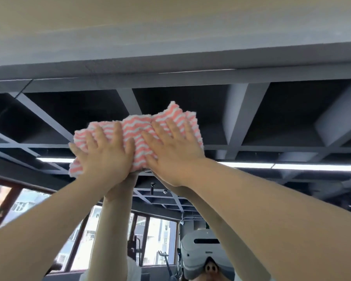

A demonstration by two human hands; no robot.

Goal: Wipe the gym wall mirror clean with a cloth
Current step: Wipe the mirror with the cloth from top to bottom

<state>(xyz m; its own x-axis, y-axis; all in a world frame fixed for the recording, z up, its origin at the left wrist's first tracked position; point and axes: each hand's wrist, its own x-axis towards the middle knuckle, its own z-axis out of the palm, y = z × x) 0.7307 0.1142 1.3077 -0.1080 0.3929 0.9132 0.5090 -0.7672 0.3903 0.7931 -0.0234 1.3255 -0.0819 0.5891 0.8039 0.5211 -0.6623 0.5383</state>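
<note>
Both hands are pressed flat on a pink-and-white striped cloth (138, 136), high on the wall mirror (272, 122), not far below its top edge. The left hand (105, 153) and right hand (170, 153) lie side by side with fingers straight and spread; neither grip curls round the cloth, it is held only by palm pressure against the glass.

To do this stroke well, I judge that the pressure should stay even across both palms, so the bunched cloth does not slip out or leave a streak between the hands. Spreading the cloth flatter would cover more glass per pass.

Above, the mirror ends at a grey ledge (170, 63), so little room is left upward; the last pass should run along that edge. To the left, right and downward the glass is open for long sweeps. The reflection shows windows (160, 240) and ceiling light strips (292, 166).
</note>
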